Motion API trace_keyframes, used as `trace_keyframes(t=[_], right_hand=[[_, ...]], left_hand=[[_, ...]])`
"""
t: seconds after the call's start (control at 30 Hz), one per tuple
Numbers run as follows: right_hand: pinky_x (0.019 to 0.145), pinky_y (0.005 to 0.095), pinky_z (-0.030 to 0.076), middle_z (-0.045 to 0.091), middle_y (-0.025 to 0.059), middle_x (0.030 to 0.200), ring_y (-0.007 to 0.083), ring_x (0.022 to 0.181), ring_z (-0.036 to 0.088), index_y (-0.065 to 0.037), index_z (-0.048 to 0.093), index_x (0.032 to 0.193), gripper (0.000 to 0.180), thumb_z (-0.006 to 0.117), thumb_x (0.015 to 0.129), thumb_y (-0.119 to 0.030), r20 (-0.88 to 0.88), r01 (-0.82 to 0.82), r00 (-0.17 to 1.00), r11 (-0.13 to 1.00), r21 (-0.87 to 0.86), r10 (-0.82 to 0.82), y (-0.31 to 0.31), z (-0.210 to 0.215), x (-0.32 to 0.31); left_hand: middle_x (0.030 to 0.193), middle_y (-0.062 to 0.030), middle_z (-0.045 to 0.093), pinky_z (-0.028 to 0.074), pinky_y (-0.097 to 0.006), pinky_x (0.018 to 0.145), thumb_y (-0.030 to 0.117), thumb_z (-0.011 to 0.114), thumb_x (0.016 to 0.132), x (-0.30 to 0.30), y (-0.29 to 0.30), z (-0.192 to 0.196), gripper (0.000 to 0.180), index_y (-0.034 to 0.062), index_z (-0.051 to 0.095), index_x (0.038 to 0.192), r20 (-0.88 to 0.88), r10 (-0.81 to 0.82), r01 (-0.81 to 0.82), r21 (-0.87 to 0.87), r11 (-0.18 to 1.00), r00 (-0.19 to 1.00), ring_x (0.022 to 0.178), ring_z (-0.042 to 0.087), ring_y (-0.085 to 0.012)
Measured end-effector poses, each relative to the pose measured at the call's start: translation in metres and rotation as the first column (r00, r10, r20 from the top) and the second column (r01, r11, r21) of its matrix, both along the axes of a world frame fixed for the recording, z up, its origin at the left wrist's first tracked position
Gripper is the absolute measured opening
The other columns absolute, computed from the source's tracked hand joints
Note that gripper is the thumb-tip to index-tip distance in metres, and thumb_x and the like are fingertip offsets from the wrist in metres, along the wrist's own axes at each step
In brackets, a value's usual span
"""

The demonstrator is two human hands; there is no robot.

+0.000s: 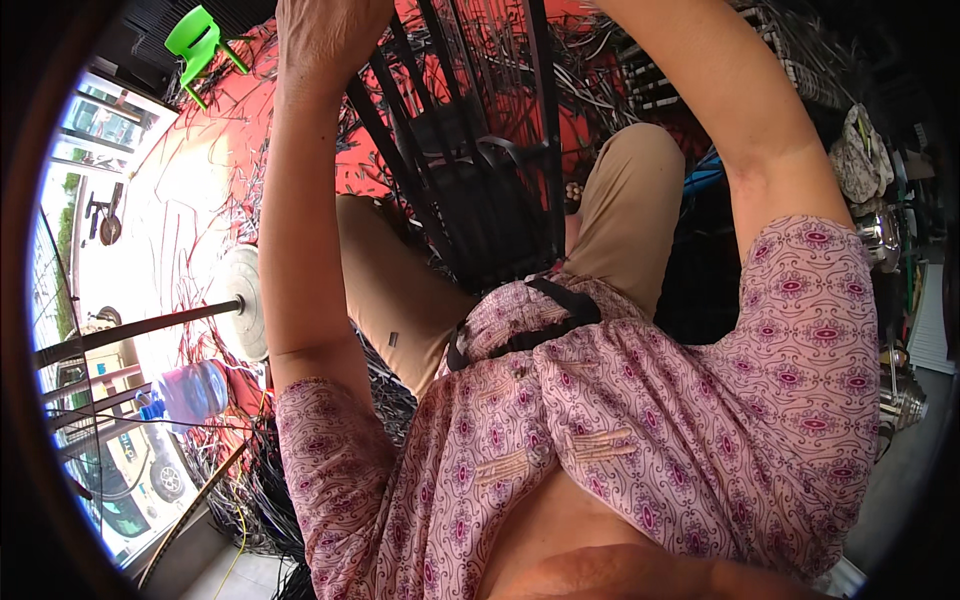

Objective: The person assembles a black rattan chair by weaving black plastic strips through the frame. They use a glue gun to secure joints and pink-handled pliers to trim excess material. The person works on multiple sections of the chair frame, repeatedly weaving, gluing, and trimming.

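Gripping top of black slatted frame [470, 170], left hand [325, 35] curls shut round upper slat near picture's top edge. Right hand out of view above; only right forearm [730, 90] shows, so its grip cannot be told. Frame stands upright between knees in tan trousers [400, 290], lower end near lap. Black wire offcuts [600, 70] litter red floor [250, 110] all round. Judgement: keep frame braced by knees, hold slats firm, avoid snagging loose wires.

One head-worn fisheye looks steeply down, close over the person's own lap.
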State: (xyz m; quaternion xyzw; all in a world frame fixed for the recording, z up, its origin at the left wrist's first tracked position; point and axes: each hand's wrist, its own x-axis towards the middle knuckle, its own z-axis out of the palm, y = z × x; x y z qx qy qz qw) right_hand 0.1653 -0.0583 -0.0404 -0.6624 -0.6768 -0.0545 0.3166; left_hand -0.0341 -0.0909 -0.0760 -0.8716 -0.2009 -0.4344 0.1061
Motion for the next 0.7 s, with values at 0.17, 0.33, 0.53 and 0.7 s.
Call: trace_keyframes(t=[0.17,0.33,0.53,0.7], right_hand=[[0.069,0.038,0.054,0.075,0.0164,0.077,0.0205,0.069,0.069,0.002,0.079,0.08,0.028,0.089,0.064,-0.018,-0.333,-0.212,0.927,0.974,-0.085,0.173,-0.036,-0.004,-0.01],[0.059,0.0334,0.048,0.073,0.0077,0.073,0.017,0.061,0.063,0.001,0.078,0.078,0.007,0.081,0.075,-0.004,-0.817,-0.515,0.546,0.843,-0.155,0.184,-0.06,-0.047,-0.024],[0.054,0.0209,0.052,0.074,0.0019,0.077,0.0086,0.059,0.065,-0.004,0.078,0.083,0.008,0.083,0.084,-0.01,-0.843,-0.498,0.537,0.791,-0.355,-0.04,-0.072,-0.07,-0.031],[0.053,0.0201,0.049,0.074,-0.0004,0.078,0.0057,0.058,0.063,-0.008,0.078,0.088,0.01,0.08,0.089,-0.017,-0.777,-0.479,0.602,0.696,-0.535,-0.183,-0.121,-0.064,-0.042]], left_hand=[[0.097,-0.0111,0.073,0.045,-0.042,0.083,0.021,0.065,0.096,-0.006,-0.017,-0.016,0.027,0.0045,0.062,0.117,0.165,-0.059,0.065,-0.032,0.997,0.985,0.089,0.067,-0.0314],[0.094,-0.0064,0.073,0.045,-0.038,0.081,0.01,0.066,0.091,-0.02,-0.051,-0.049,0.022,0.0044,0.061,0.112,0.28,-0.109,0.102,0.041,0.994,0.954,0.084,0.068,-0.0248],[0.097,-0.0051,0.073,0.044,-0.038,0.081,0.008,0.066,0.09,-0.033,-0.082,-0.072,0.022,0.0052,0.06,0.111,0.237,-0.104,0.109,-0.009,0.994,0.966,0.08,0.066,-0.0235],[0.098,-0.0056,0.073,0.045,-0.037,0.081,0.006,0.067,0.09,-0.034,-0.096,-0.091,0.022,0.0056,0.059,0.111,0.262,-0.125,0.157,-0.102,0.982,0.957,0.08,0.065,-0.024]])
